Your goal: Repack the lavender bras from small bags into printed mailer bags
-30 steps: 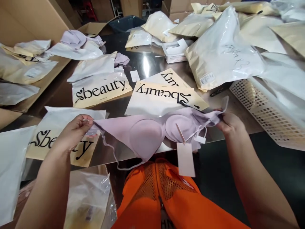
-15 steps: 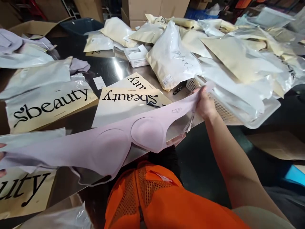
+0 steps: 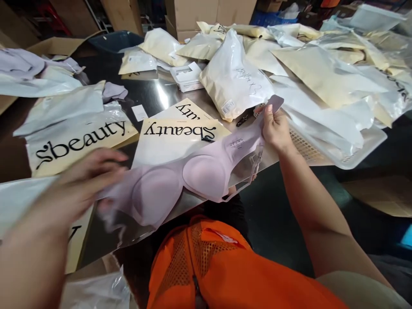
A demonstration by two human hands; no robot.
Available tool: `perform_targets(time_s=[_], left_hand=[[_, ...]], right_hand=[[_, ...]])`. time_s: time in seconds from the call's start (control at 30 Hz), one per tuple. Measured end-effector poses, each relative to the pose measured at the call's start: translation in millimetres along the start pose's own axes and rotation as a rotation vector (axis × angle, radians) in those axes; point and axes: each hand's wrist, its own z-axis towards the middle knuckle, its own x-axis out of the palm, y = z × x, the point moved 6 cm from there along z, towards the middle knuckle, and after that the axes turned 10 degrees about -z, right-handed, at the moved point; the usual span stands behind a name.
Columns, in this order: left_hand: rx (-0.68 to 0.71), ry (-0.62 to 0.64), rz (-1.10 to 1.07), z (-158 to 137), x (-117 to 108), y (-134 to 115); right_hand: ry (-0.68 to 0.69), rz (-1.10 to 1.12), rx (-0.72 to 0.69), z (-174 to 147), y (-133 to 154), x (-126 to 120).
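Observation:
A pale lilac bra [image 3: 206, 174] hangs between my two hands above the table's near edge, its padded cups turned up toward me. My right hand [image 3: 275, 128] pinches the band at its far right end, with the tip sticking out past the thumb. At the other end my left hand [image 3: 86, 180], smeared by motion, has its fingers on the left part of the band. Thin straps dangle below the right cup and the left side. Behind the bra lie flat cream-and-white printed bags [image 3: 174, 137] lettered "Sbeauty", with a black pen [image 3: 208, 139] on top.
Filled bags [image 3: 236, 77] are heaped across the back and right, some in a white basket [image 3: 350, 159]. A small white basket [image 3: 188, 79] and a paper card [image 3: 139, 112] sit mid-table. Printed bags [image 3: 83, 137] and lilac garments [image 3: 21, 64] lie at left.
My left hand has come inward from the left edge of view, so the stretched bra has slackened and shortened. My right hand stays near the same place, still holding the band's end.

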Motion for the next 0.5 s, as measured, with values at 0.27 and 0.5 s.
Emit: perform_targets(time_s=[0.27,0.5], left_hand=[[-0.257,0.440,-0.561,26,113,-15],[-0.082,-0.170,-0.533,-3,6,48]], right_hand=[[0.215,-0.052,-0.146,-48,146,7],[0.716,0.634,0.014,-102,172,7]])
